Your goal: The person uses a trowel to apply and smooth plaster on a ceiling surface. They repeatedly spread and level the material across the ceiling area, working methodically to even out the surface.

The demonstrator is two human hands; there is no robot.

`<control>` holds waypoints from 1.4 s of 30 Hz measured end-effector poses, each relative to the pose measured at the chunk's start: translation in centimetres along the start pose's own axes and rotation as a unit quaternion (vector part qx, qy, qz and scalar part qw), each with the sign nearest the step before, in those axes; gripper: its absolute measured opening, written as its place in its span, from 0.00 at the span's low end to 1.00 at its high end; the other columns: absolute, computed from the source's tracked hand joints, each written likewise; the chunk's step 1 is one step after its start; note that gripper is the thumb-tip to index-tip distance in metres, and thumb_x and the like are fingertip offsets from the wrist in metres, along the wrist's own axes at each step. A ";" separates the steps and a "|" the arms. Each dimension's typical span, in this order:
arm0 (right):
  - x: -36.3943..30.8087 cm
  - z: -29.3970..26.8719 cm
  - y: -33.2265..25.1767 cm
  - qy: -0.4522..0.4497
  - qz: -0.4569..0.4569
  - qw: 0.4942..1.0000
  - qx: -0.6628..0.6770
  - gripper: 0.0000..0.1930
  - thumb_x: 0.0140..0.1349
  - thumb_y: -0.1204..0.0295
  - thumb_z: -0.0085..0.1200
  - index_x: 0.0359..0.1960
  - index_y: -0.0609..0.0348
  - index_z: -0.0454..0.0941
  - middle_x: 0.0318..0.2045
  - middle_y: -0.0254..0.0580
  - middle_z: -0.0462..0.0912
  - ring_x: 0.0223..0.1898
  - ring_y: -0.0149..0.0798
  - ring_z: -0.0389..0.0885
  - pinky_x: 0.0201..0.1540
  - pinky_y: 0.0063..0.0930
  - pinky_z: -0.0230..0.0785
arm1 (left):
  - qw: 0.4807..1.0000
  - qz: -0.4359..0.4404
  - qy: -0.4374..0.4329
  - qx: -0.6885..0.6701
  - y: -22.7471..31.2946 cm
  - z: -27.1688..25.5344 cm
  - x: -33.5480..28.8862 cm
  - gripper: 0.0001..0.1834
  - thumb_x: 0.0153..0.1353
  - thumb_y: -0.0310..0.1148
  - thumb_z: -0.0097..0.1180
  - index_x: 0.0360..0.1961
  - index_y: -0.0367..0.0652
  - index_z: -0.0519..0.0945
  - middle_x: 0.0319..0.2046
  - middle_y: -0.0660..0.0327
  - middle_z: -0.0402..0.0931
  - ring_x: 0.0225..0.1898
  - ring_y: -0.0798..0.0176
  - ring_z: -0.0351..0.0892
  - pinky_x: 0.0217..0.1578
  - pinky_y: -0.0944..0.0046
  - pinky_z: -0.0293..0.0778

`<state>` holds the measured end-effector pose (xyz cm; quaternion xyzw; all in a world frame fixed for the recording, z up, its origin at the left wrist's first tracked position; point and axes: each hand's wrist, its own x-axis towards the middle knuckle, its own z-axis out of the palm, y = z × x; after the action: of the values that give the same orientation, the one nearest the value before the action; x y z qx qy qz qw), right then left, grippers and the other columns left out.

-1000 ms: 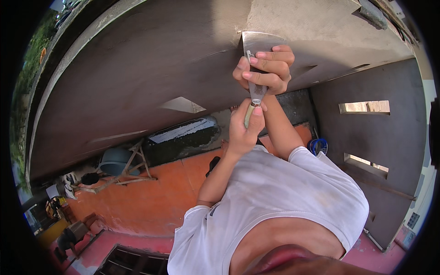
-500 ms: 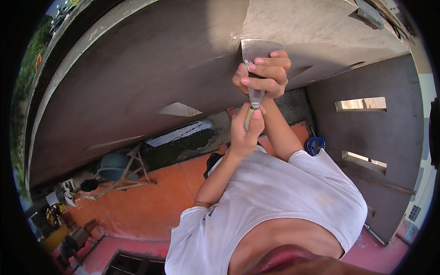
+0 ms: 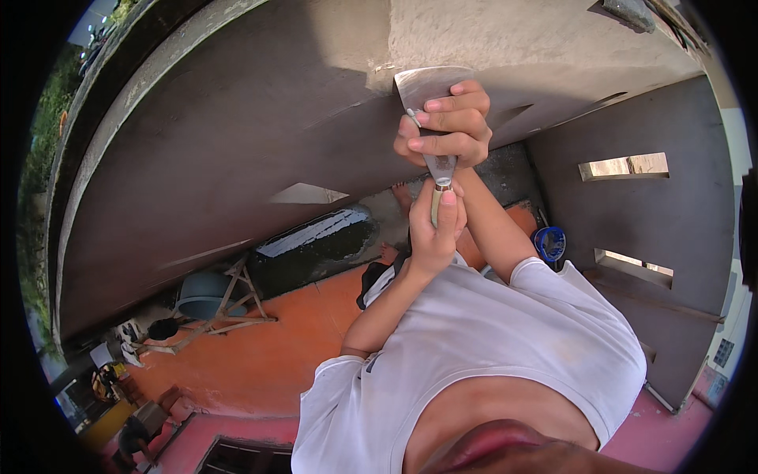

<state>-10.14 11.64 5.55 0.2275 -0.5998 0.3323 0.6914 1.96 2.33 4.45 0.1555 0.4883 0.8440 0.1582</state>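
My left hand (image 3: 439,229) is wrapped round the pale handle of a putty knife (image 3: 434,80), thumb along its top near the metal collar. My right hand (image 3: 454,130) is closed over the middle of the steel blade, fingers curled across its face. A small whitish lump (image 3: 413,118) shows between its thumb and fingertips. The blade's wide end points up, close to the grey plastered wall (image 3: 237,134), by the edge between a dark patch and a lighter one. Whether the blade touches the wall I cannot tell.
A grey-blue tub (image 3: 201,295) stands by a wooden trestle (image 3: 245,296) at the left. Dark water (image 3: 316,245) lies along the wall's foot, beside an orange floor (image 3: 292,332). On the right are a blue bucket (image 3: 549,243) and a side wall (image 3: 624,213) with slots.
Both hands and the putty knife have shifted slightly left against the wall, and the blade tilts a little more to the left. The grip of both hands is unchanged.
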 end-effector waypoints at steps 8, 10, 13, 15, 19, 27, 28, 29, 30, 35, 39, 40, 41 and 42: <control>0.1 -0.5 0.1 -0.034 -0.008 0.999 -0.008 0.17 0.40 0.78 0.70 0.23 0.31 0.80 0.28 0.14 0.81 0.38 0.26 0.80 0.46 0.32 0.69 | 1.000 0.012 -0.011 0.006 -0.3 -0.9 0.6 0.18 0.76 0.44 0.39 0.41 0.37 0.70 0.14 0.70 0.62 0.15 0.78 0.55 0.18 0.74 0.52; 0.3 -0.2 0.5 -0.021 -0.019 1.000 0.008 0.17 0.41 0.78 0.70 0.24 0.31 0.80 0.28 0.14 0.81 0.38 0.26 0.80 0.46 0.32 0.69 | 1.000 0.012 -0.006 0.014 -0.3 -0.9 0.7 0.18 0.76 0.44 0.40 0.41 0.38 0.70 0.14 0.70 0.62 0.14 0.79 0.55 0.17 0.73 0.52; 1.2 0.5 0.9 -0.010 -0.033 0.999 0.028 0.17 0.41 0.78 0.71 0.24 0.31 0.80 0.29 0.13 0.81 0.38 0.26 0.79 0.47 0.32 0.69 | 1.000 0.008 -0.011 -0.027 0.4 1.0 0.4 0.21 0.76 0.49 0.37 0.41 0.39 0.68 0.14 0.70 0.60 0.13 0.80 0.52 0.13 0.75 0.48; 1.1 -0.1 0.4 -0.033 -0.018 0.999 0.004 0.18 0.42 0.78 0.71 0.24 0.30 0.80 0.29 0.13 0.81 0.38 0.25 0.79 0.47 0.31 0.69 | 0.999 0.030 -0.012 0.001 -0.6 0.2 0.9 0.20 0.76 0.48 0.37 0.41 0.40 0.68 0.14 0.70 0.60 0.13 0.80 0.52 0.13 0.75 0.49; -0.9 -0.2 0.1 -0.005 0.021 1.000 0.012 0.17 0.43 0.77 0.71 0.24 0.31 0.81 0.29 0.13 0.81 0.38 0.24 0.78 0.47 0.30 0.68 | 0.999 0.017 0.004 0.048 -0.8 -0.9 0.4 0.19 0.76 0.45 0.39 0.39 0.38 0.70 0.13 0.70 0.61 0.14 0.78 0.57 0.17 0.73 0.53; 0.5 2.4 -0.3 0.024 -0.007 1.000 0.018 0.16 0.42 0.75 0.73 0.25 0.31 0.82 0.31 0.14 0.82 0.38 0.25 0.79 0.48 0.30 0.68 | 0.996 0.034 0.006 0.086 1.8 -2.4 1.2 0.21 0.75 0.47 0.40 0.39 0.38 0.70 0.12 0.69 0.61 0.12 0.77 0.55 0.15 0.73 0.51; 0.2 2.2 -0.4 0.021 -0.001 1.000 0.015 0.16 0.42 0.75 0.73 0.25 0.30 0.82 0.31 0.13 0.82 0.38 0.25 0.79 0.48 0.30 0.68 | 0.997 0.023 0.007 0.072 1.6 -2.6 1.1 0.20 0.75 0.46 0.40 0.38 0.37 0.70 0.12 0.68 0.62 0.13 0.76 0.57 0.16 0.72 0.52; -0.1 2.1 -0.4 0.019 0.006 1.000 0.015 0.15 0.42 0.74 0.73 0.25 0.30 0.82 0.31 0.13 0.82 0.38 0.25 0.79 0.49 0.30 0.68 | 0.996 0.027 0.003 0.081 1.3 -2.9 1.0 0.21 0.75 0.47 0.40 0.39 0.37 0.70 0.12 0.69 0.61 0.12 0.77 0.55 0.15 0.73 0.51; -0.2 2.0 -0.4 0.017 0.002 1.000 0.011 0.16 0.42 0.74 0.73 0.25 0.30 0.82 0.31 0.13 0.82 0.38 0.25 0.79 0.49 0.30 0.68 | 0.995 0.033 -0.001 0.090 0.8 -3.0 0.8 0.22 0.75 0.48 0.39 0.40 0.38 0.69 0.12 0.69 0.60 0.12 0.78 0.53 0.14 0.73 0.49; -0.3 2.3 -0.2 0.026 -0.023 0.999 -0.011 0.16 0.43 0.75 0.71 0.24 0.30 0.81 0.30 0.11 0.81 0.38 0.24 0.78 0.47 0.29 0.67 | 0.992 0.030 -0.013 0.121 1.6 -3.5 1.1 0.22 0.75 0.49 0.39 0.39 0.38 0.68 0.12 0.69 0.60 0.11 0.78 0.51 0.13 0.73 0.48; 0.1 2.7 -0.6 0.052 -0.010 0.999 -0.006 0.16 0.42 0.76 0.70 0.24 0.30 0.80 0.28 0.11 0.81 0.37 0.24 0.78 0.45 0.29 0.66 | 0.991 0.005 -0.005 0.133 2.9 -2.7 0.4 0.22 0.76 0.48 0.37 0.38 0.38 0.68 0.12 0.69 0.60 0.12 0.78 0.52 0.13 0.74 0.49; 0.3 2.8 -0.7 0.060 -0.006 0.998 0.002 0.16 0.42 0.76 0.69 0.24 0.30 0.80 0.28 0.12 0.81 0.36 0.24 0.78 0.44 0.28 0.65 | 0.990 0.004 -0.001 0.141 3.3 -2.1 0.1 0.22 0.76 0.48 0.37 0.38 0.38 0.68 0.12 0.69 0.61 0.12 0.78 0.52 0.14 0.74 0.49; 0.4 2.9 -0.8 0.067 -0.002 0.998 0.009 0.16 0.42 0.76 0.69 0.24 0.31 0.80 0.28 0.12 0.81 0.36 0.24 0.78 0.43 0.28 0.65 | 0.989 0.001 0.009 0.150 3.7 -1.5 -0.2 0.22 0.76 0.48 0.36 0.38 0.38 0.68 0.12 0.69 0.61 0.12 0.78 0.53 0.14 0.74 0.49; 0.7 3.0 -1.0 0.068 0.008 0.998 0.018 0.16 0.44 0.76 0.68 0.26 0.31 0.79 0.28 0.14 0.80 0.36 0.25 0.77 0.44 0.29 0.65 | 0.987 -0.003 0.019 0.159 4.1 -0.7 -0.6 0.22 0.76 0.48 0.36 0.38 0.38 0.68 0.12 0.69 0.61 0.12 0.78 0.53 0.14 0.74 0.49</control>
<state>-11.35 8.97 6.82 0.2121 -0.5472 0.3626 0.7239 1.75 -0.40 7.67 0.1615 0.6193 0.7581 0.1250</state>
